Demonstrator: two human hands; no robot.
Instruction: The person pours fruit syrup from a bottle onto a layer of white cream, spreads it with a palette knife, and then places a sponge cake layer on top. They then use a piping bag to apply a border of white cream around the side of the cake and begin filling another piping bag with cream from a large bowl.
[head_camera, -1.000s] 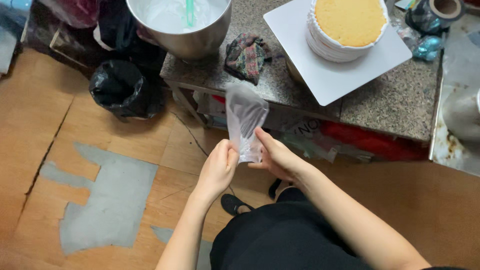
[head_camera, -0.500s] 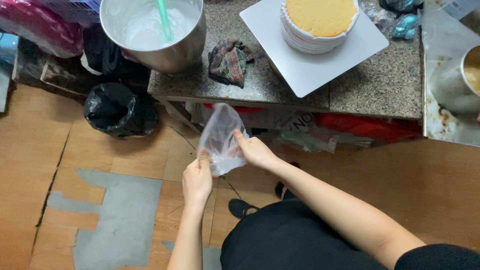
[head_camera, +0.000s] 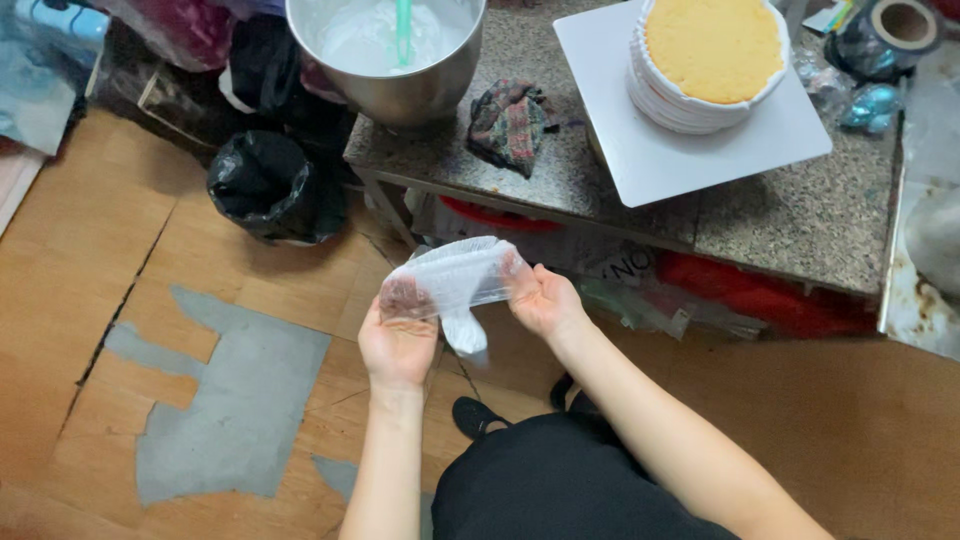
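Observation:
My left hand (head_camera: 398, 340) and my right hand (head_camera: 543, 298) both grip a clear plastic piping bag (head_camera: 453, 282), stretched sideways between them below the counter edge, its tip hanging down. Above, on the granite counter (head_camera: 790, 215), a steel mixing bowl (head_camera: 395, 62) holds white cream with a green spatula (head_camera: 403, 28) standing in it. A yellow sponge cake (head_camera: 712, 48) sits on a white square board (head_camera: 690, 150). A dark crumpled cloth (head_camera: 510, 118) lies between bowl and board.
A black rubbish bag (head_camera: 262, 185) stands on the wooden floor at the left, by a grey worn patch (head_camera: 235, 400). A tape roll (head_camera: 895, 25) and blue wrapped items (head_camera: 868, 105) lie at the counter's right end. Red packaging (head_camera: 760, 290) sits under the counter.
The bag was held upright by its lower part; now my hands have spread apart and pulled it open sideways. The view has shifted slightly.

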